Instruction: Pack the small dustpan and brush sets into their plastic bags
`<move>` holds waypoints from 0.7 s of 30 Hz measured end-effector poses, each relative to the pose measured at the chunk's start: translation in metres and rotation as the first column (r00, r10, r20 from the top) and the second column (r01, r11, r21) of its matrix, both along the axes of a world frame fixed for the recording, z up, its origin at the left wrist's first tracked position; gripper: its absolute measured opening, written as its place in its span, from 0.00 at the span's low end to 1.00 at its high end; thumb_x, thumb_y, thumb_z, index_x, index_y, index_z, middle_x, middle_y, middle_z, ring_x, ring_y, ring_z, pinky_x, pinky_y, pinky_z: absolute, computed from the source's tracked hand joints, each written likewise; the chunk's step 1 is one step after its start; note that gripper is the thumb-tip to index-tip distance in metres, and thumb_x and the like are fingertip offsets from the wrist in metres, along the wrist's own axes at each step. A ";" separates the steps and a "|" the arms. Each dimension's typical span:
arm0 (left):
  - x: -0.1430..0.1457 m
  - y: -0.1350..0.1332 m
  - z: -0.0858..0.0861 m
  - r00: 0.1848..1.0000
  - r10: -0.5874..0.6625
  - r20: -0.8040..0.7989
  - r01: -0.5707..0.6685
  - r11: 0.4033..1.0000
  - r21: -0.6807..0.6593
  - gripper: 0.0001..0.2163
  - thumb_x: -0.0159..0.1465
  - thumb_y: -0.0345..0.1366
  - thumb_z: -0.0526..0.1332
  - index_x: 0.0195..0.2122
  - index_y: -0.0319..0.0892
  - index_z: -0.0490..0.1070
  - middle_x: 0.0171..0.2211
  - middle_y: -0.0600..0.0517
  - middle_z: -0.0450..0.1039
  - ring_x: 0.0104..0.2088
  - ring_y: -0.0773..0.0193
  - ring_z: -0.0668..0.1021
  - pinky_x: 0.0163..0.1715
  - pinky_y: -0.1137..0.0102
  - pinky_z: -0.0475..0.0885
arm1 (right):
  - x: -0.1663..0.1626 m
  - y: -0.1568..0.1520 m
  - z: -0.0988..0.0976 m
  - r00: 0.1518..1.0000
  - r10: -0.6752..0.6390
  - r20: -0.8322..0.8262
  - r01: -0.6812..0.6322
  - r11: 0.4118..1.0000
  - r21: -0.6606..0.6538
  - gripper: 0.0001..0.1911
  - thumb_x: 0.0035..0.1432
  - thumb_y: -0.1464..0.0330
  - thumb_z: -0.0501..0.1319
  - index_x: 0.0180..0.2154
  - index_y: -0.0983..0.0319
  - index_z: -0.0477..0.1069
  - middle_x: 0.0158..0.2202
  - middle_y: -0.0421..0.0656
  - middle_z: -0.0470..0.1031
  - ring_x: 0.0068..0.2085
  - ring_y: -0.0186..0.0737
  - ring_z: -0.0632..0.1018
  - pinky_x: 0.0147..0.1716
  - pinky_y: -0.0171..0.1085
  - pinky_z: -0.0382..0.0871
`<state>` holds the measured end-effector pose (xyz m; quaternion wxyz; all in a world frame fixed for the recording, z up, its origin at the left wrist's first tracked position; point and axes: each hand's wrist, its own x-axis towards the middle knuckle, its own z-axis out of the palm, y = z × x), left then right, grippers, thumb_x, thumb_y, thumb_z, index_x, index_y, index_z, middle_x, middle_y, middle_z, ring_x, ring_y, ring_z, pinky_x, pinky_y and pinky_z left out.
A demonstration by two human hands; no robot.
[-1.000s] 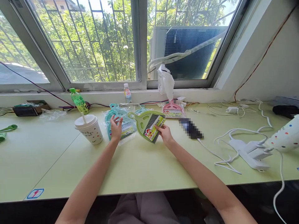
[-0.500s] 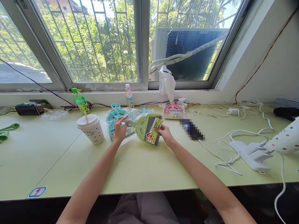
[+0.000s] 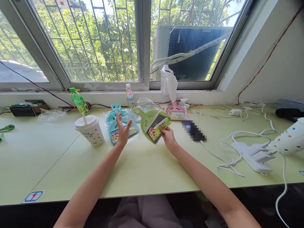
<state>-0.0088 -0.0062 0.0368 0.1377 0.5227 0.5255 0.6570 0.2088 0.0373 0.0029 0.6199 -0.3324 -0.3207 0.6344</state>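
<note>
In the head view, you are pinching the label end of the green dustpan-and-brush set [image 3: 152, 122] with your right hand [image 3: 167, 136], thumb on the card and fingers beneath. You are holding it tilted just above the middle of the worktop [image 3: 142, 167], handle pointing toward the far edge. Your left hand [image 3: 123, 129] is hovering open, fingers spread, palm facing the set and touching nothing (the wrapped teal set [image 3: 113, 130] is lying right under it). A lidded paper cup [image 3: 90, 130] is standing just left of that. Since you are gripping only one end, I judge the set is liable to swing. Supporting the handle with the open hand, while avoiding the cup, would steady it.
</note>
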 end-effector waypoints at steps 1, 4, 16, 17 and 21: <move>0.000 0.002 -0.001 0.978 -0.168 0.120 0.176 0.983 -0.059 0.40 0.61 0.56 0.58 0.69 0.49 0.40 0.67 0.43 0.53 0.65 0.51 0.60 0.62 0.53 0.55 | 0.000 0.000 0.000 1.000 0.002 -0.008 -0.002 1.000 0.002 0.20 0.30 0.66 0.76 0.29 0.62 0.74 0.33 0.44 0.80 0.35 0.43 0.78 0.36 0.40 0.75; 0.010 0.005 -0.011 0.781 -0.488 0.390 0.584 0.792 -0.178 0.38 0.58 0.56 0.60 0.66 0.49 0.50 0.59 0.42 0.66 0.57 0.51 0.71 0.57 0.54 0.64 | -0.003 -0.001 -0.002 1.000 0.021 -0.003 -0.021 1.000 -0.004 0.20 0.30 0.66 0.76 0.29 0.62 0.74 0.32 0.44 0.80 0.35 0.43 0.79 0.35 0.40 0.75; 0.052 -0.015 -0.031 0.679 -0.537 0.500 0.706 0.663 -0.247 0.29 0.54 0.50 0.68 0.54 0.43 0.68 0.52 0.43 0.73 0.54 0.49 0.74 0.52 0.56 0.70 | -0.013 -0.008 -0.013 0.999 -0.037 -0.010 0.037 0.999 -0.035 0.19 0.35 0.65 0.74 0.30 0.61 0.72 0.35 0.44 0.79 0.39 0.45 0.79 0.38 0.42 0.76; 0.053 -0.016 -0.029 0.697 -0.530 0.482 0.686 0.688 -0.235 0.30 0.53 0.49 0.69 0.55 0.43 0.67 0.52 0.43 0.73 0.55 0.49 0.73 0.53 0.56 0.69 | -0.013 -0.010 -0.012 0.999 -0.035 -0.008 0.035 0.999 -0.028 0.19 0.35 0.65 0.75 0.31 0.61 0.72 0.35 0.44 0.79 0.39 0.45 0.79 0.38 0.42 0.76; 0.059 -0.018 -0.029 0.744 -0.506 0.437 0.639 0.729 -0.244 0.33 0.51 0.44 0.72 0.56 0.42 0.64 0.52 0.41 0.72 0.54 0.46 0.73 0.51 0.54 0.71 | -0.014 -0.011 -0.011 0.999 -0.048 0.006 0.048 0.999 -0.008 0.21 0.33 0.64 0.75 0.31 0.62 0.72 0.35 0.44 0.79 0.38 0.43 0.78 0.38 0.41 0.76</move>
